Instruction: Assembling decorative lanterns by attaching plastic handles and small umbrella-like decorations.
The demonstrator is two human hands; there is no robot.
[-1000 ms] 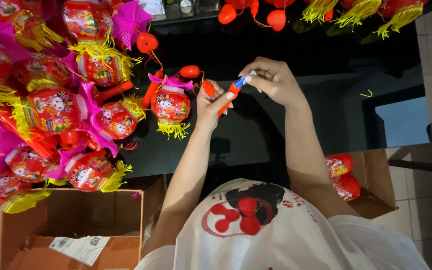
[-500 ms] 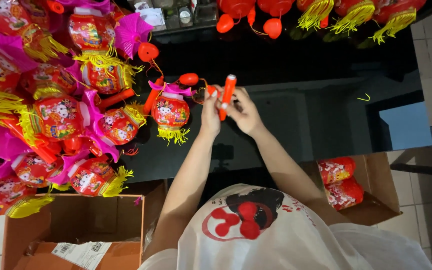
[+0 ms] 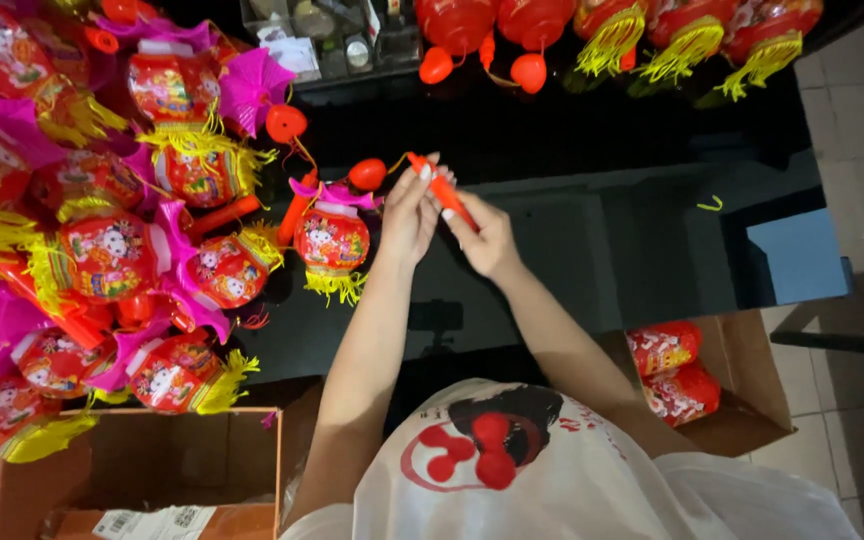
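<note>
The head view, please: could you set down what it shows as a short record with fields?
Surface: dark glossy table
Left hand: fingers on the upper end of a red-orange stick
Right hand: closed around the stick's lower part
Nearest item: small red lantern with yellow fringe, left of the hands
Left side: lantern pile, red, pink and yellow
Far edge: lantern row with yellow tassels
Below: open cardboard box; second box holding red lanterns

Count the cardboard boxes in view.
2. One open cardboard box sits at lower left, below the lantern pile. Another box at lower right holds red lanterns. More may be out of frame.
</note>
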